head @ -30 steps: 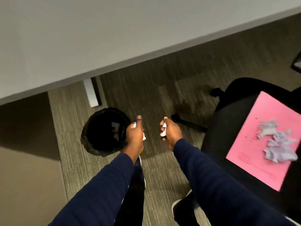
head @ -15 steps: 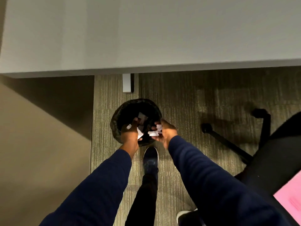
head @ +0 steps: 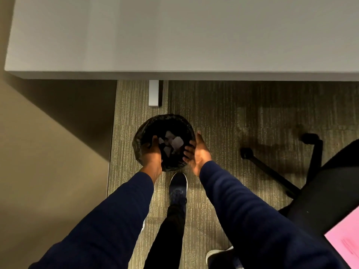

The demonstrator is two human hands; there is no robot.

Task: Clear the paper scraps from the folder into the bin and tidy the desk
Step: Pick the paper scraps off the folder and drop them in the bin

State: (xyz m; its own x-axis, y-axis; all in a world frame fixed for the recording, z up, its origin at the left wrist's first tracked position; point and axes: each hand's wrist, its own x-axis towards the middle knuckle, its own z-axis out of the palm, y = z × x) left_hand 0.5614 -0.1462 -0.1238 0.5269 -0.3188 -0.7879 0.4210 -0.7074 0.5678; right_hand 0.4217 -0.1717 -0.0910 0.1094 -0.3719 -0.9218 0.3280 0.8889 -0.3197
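Note:
A round black bin (head: pixel 142 133) with a dark liner stands on the carpet below the desk edge. White paper scraps (head: pixel 175 142) lie inside it. My left hand (head: pixel 151 153) hovers over the bin's near left rim, fingers spread, holding nothing. My right hand (head: pixel 198 154) is over the near right rim, palm turned inward, fingers apart and empty. A corner of the pink folder (head: pixel 343 241) shows at the lower right on the black chair seat (head: pixel 328 193).
The grey desk top (head: pixel 174 35) fills the upper frame, with a white desk leg (head: pixel 153 93) just behind the bin. The chair's wheeled base (head: pixel 272 171) spreads to the right. A beige wall (head: pixel 38 162) lies left. My shoe (head: pixel 177 188) is just before the bin.
Both hands moved over the bin and opened; the scraps they held have dropped into it. The view swung left, so the folder is almost out of frame.

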